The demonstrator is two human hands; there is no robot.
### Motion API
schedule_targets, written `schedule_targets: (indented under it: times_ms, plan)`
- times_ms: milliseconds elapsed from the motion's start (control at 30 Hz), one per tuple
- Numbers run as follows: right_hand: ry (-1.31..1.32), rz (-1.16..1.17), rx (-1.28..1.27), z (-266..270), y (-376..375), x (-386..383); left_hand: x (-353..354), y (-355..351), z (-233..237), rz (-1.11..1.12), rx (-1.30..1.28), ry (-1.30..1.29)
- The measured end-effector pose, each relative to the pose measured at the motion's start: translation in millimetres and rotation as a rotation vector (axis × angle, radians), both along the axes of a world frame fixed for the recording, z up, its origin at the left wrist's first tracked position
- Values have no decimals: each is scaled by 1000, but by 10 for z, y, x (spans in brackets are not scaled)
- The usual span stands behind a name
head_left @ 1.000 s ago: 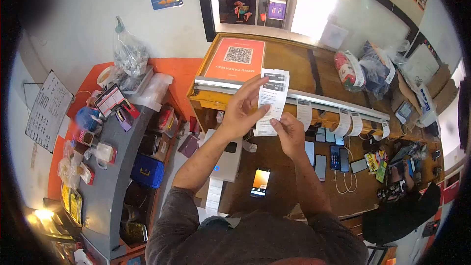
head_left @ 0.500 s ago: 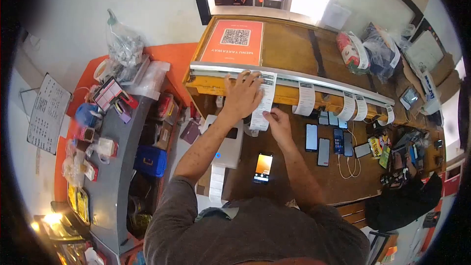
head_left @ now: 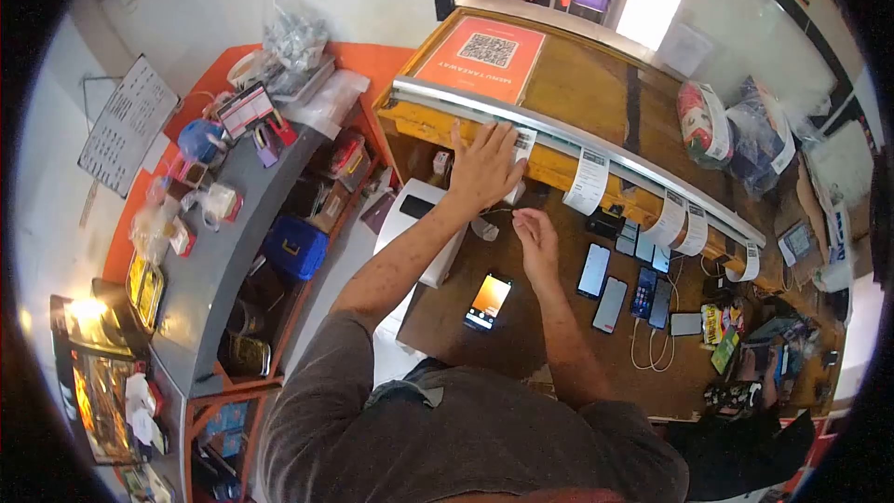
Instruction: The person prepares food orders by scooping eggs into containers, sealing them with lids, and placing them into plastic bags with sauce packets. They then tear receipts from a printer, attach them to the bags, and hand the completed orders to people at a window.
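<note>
My left hand (head_left: pixel 486 166) lies with its fingers spread at the front edge of the wooden counter, against a metal ticket rail (head_left: pixel 559 151). Beneath and beside its fingers hangs a printed paper receipt (head_left: pixel 525 143), partly covered by the hand. Just below the receipt's lower end is my right hand (head_left: pixel 537 240), its thumb and fingertips drawn together; whatever they may hold is too small to make out. A lit smartphone (head_left: pixel 489 302) rests on the desk below my hands. Left of it, a white receipt printer (head_left: pixel 424 228) sits partly behind my left forearm.
More receipts (head_left: pixel 589 179) hang along the rail to the right. Several phones (head_left: pixel 610 304) with a white cable (head_left: pixel 652 354) lie on the desk. An orange menu sign (head_left: pixel 480 61) lies on the upper counter, near wrapped bags (head_left: pixel 705 126). A grey side counter (head_left: pixel 233 224) stands left.
My right hand has come away from the receipt's lower end. My left hand stays spread over the receipt at the rail. The whole view has tilted and shifted.
</note>
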State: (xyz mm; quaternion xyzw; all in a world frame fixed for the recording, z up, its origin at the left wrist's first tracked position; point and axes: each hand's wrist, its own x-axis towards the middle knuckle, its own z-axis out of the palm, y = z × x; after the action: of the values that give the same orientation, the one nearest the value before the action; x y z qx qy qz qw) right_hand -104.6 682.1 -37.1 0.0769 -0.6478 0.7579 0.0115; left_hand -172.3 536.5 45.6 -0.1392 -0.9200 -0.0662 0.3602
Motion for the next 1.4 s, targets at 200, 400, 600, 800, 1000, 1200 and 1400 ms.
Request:
schedule_targets:
  times_ms: [200,400,600,800,1000,1200,1400]
  plan:
    - [-58,74,65,-86,46,333,-16,83,-32,34,49,32]
    - [-173,124,111,-419,22,699,-23,104,17,65,20,-1]
    - [-198,221,113,-464,8,984,41,158,79,84,37,-58]
    - [-195,244,119,-471,-172,1295,373,94,176,79,105,8]
    - [-605,594,-111,-517,-1098,1889,2249,-750,99,-49,280,-233]
    - [-1224,1325,-560,-602,-2774,3116,4989,-2157,-1362,242,390,-470]
    - [-1434,1448,-31,-526,-4421,4395,7452,-2959,-1769,1053,553,-777]
